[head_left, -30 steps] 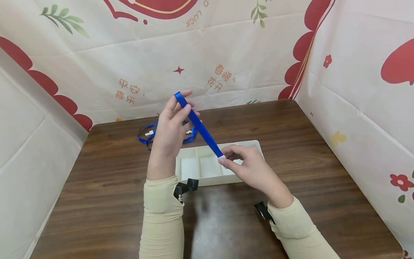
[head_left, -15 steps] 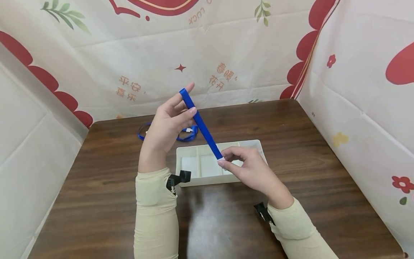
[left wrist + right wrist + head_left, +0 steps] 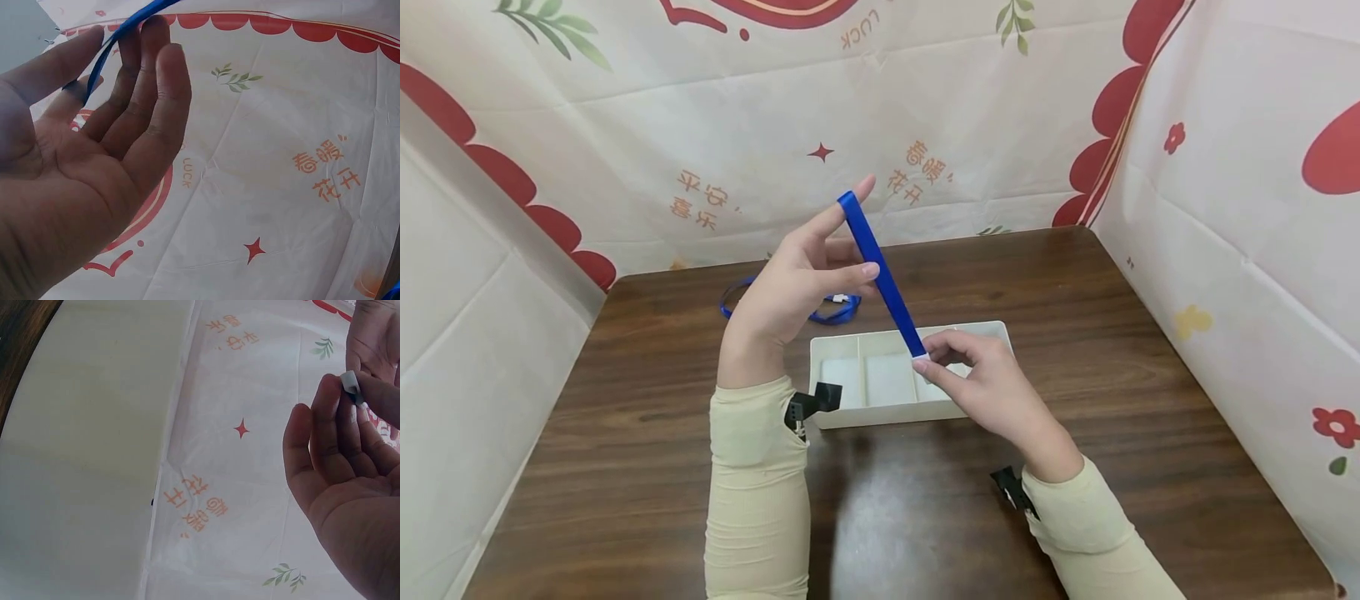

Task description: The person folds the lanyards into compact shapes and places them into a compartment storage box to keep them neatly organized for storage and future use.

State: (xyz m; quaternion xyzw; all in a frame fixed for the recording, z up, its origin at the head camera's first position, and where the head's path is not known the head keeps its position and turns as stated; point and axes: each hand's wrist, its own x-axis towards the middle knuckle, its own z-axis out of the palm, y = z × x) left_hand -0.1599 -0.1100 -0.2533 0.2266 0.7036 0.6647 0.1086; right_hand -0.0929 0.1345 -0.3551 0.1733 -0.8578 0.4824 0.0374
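A flat blue lanyard (image 3: 887, 283) is stretched slantwise between the two hands, above a white divided tray. Its upper end loops over the extended index finger of the left hand (image 3: 797, 279), whose thumb lies against the strap. In the left wrist view the lanyard (image 3: 128, 28) passes between thumb and fingers. The right hand (image 3: 981, 379) pinches the white end piece (image 3: 921, 360) at the lower end between thumb and index finger. In the right wrist view this end piece (image 3: 350, 381) shows a dark opening.
The white tray (image 3: 880, 414), split into compartments, stands on the brown wooden table (image 3: 625, 467). Behind the left hand lies another coiled blue lanyard (image 3: 842, 315) with a white connector, partly hidden. Printed cloth (image 3: 760, 125) hangs at the back and sides.
My left hand has shifted with its index finger now straighter and farther right, the loop still on it. The thumb has slid lower along the strap. The right hand keeps its pinch, nearly still.
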